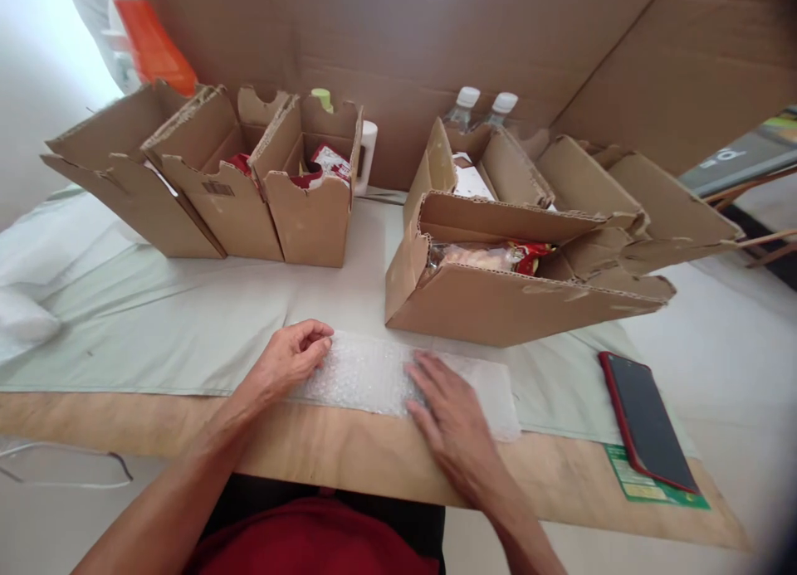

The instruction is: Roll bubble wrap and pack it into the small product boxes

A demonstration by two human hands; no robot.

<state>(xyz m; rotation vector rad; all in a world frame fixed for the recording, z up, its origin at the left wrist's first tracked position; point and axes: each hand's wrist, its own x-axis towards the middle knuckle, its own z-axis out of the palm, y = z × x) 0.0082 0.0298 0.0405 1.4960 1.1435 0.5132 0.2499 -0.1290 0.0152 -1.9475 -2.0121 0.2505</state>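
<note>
A clear strip of bubble wrap (367, 374) lies flat along the front of the cloth-covered table, its right part looking smoother and whiter. At its left end is my left hand (295, 355), fingers curled and thumb and forefinger closed at the upper left corner of the wrap. My right hand (448, 413) rests on the right half of the sheet, slightly blurred, with fingers apart and stretched out. Just behind the wrap stands an open cardboard box (498, 305) holding clear and red packets (479, 255).
Several open cardboard boxes (315, 226) stand at the back left and right. Behind them are bottles (466, 100) and a white handled container (367, 156). A red-cased phone (647, 417) lies on a green card (676, 494) at right. Crumpled clear wrap (25, 318) sits far left.
</note>
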